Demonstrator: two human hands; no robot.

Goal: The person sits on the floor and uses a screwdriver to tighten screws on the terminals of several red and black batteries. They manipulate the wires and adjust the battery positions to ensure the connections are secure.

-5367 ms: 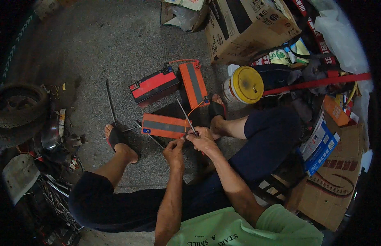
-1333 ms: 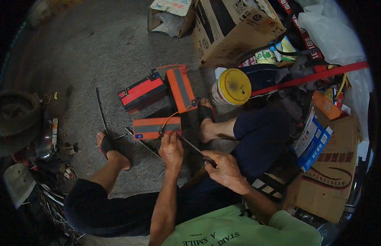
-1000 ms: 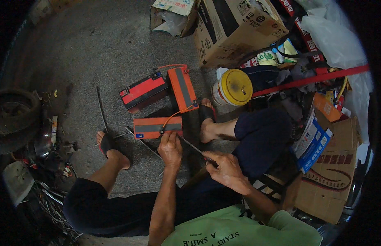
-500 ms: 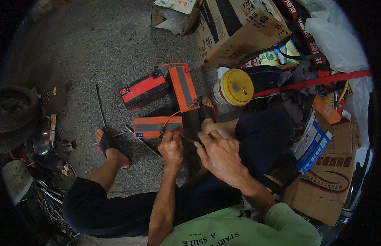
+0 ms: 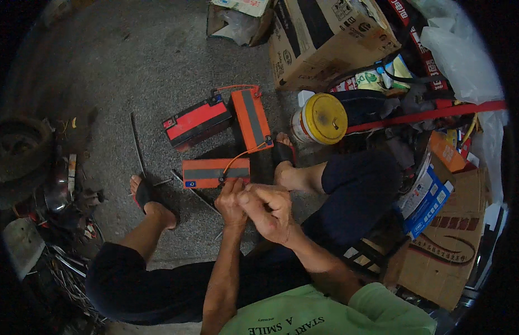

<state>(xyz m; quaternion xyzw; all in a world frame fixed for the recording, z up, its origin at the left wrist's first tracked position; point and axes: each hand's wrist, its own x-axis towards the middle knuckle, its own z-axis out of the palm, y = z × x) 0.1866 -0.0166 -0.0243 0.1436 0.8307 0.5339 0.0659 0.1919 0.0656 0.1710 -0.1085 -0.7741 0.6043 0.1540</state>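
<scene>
Just hands (image 5: 254, 206) pressed together over flat orange battery (image 5: 216, 172) (grey-striped, orange-wired).

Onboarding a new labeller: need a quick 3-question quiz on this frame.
1. True or false: the yellow-lidded can stands on the person's left side.
2. How many orange-topped batteries lie on the ground? A) one B) three C) five
3. Fill in: the left hand and right hand are held ____ each other, just below the nearest battery.

Key:
1. False; it stands to the right, by the right foot.
2. B; an orange wire joins two of them.
3. against (touching).
</scene>
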